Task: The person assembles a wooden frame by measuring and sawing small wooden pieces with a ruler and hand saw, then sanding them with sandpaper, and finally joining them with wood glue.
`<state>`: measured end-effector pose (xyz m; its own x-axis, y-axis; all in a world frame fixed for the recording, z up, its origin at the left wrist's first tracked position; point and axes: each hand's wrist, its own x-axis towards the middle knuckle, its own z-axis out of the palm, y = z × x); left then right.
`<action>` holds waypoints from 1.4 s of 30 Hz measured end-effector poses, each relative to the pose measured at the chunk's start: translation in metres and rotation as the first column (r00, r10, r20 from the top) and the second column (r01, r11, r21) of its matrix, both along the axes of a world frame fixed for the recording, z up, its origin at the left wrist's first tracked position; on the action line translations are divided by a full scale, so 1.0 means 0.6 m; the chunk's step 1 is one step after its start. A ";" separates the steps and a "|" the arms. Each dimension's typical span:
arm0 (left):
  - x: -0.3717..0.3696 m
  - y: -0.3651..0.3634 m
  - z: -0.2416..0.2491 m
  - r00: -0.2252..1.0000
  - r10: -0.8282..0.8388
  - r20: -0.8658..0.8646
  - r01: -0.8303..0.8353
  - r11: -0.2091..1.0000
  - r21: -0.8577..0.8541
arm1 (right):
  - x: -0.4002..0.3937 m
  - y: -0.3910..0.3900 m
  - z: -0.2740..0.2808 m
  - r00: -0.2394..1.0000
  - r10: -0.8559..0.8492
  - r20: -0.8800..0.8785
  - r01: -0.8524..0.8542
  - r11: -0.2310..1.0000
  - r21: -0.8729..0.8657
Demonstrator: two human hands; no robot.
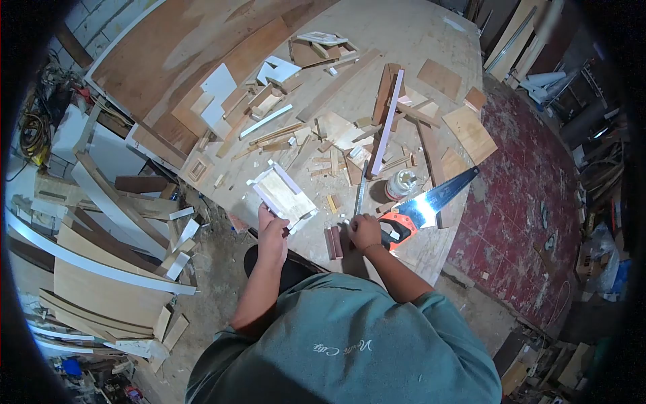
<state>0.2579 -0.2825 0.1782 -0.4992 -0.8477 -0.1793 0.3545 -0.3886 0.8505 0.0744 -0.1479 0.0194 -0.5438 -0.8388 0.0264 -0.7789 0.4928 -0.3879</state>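
Shirt point(350, 320): yours, nearest.
Tray point(281, 192): near left of table point(404, 30).
Left hand point(271, 233): grasping tray's near edge, probably steadying it.
Right hand point(367, 233): fingers curled; can't tell what's gripped.
Saw point(428, 206): just right, likely for reach.

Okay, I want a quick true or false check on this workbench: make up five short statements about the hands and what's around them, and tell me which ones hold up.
1. The left hand holds a shallow wooden tray. True.
2. The saw lies to the left of the right hand. False: it lies to the right of that hand.
3. A glass jar is on the table. True.
4. The saw's handle is plain green. False: it is orange and black.
5. A reddish-brown block lies between the two hands. True.
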 end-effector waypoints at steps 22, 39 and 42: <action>-0.156 -0.038 -0.322 0.861 -0.361 0.359 0.247 0.913 0.325 | -0.030 0.094 0.305 0.154 0.417 0.896 0.476 0.763 -0.437; -0.073 0.053 0.047 0.816 -0.570 0.093 0.573 0.820 0.000 | 0.020 0.084 0.377 0.353 0.477 0.805 0.388 0.708 -0.590; -0.082 0.078 0.092 0.746 -0.663 -0.053 0.662 0.748 -0.049 | 0.034 0.082 0.382 0.444 0.468 0.764 0.349 0.696 -0.628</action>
<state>0.2085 -0.2358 0.2334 -0.9463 -0.3034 -0.1113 0.0684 -0.5246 0.8486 0.0946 -0.0988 0.2486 -0.5556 -0.8235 0.1152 0.1461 -0.2330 -0.9614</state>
